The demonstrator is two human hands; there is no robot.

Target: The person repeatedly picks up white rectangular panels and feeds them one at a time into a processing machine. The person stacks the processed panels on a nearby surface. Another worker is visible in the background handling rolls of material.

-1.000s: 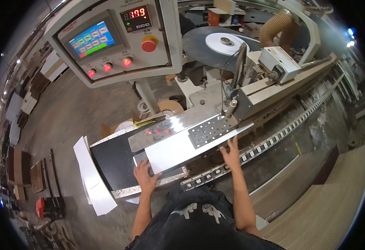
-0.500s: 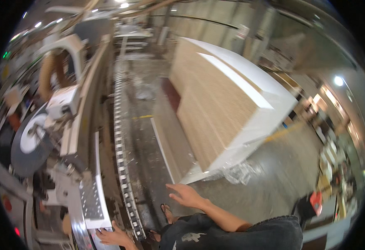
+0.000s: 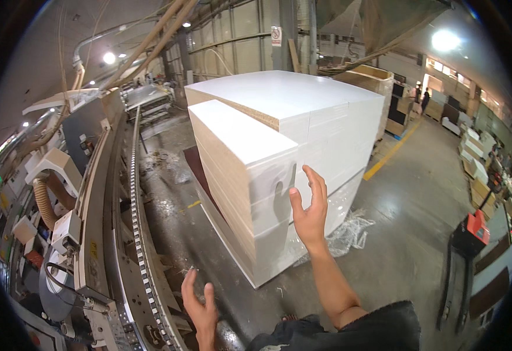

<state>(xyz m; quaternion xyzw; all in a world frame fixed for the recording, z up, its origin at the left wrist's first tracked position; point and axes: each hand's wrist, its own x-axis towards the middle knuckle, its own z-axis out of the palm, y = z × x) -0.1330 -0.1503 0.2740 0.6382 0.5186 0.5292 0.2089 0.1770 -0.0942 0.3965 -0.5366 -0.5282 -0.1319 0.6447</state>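
My right hand (image 3: pixel 311 210) is raised, thumb and fingers apart and empty, in front of the white end face of a tall stack of white-faced particle boards (image 3: pixel 320 96). A shadow falls on that face beside my fingertips; contact cannot be made out. On the stack's near left side, a narrower pile of the same boards (image 3: pixel 238 131) shows its raw brown edges. My left hand (image 3: pixel 199 304) hovers over the floor, between the stack and the machine's roller track (image 3: pixel 136 219). Its fingers are spread, with nothing in them.
A long machine (image 3: pixel 95 216) with a ribbed hose runs along the left. Crumpled clear plastic wrap (image 3: pixel 352 231) lies at the stack's right foot. A red and black pallet truck (image 3: pixel 469 231) stands at right, near more board piles. A yellow line (image 3: pixel 390 152) crosses the floor.
The view has swung up and toward the stack. My left hand has come away from a white strip at the machine's end. My right hand has risen to the stack's white face.
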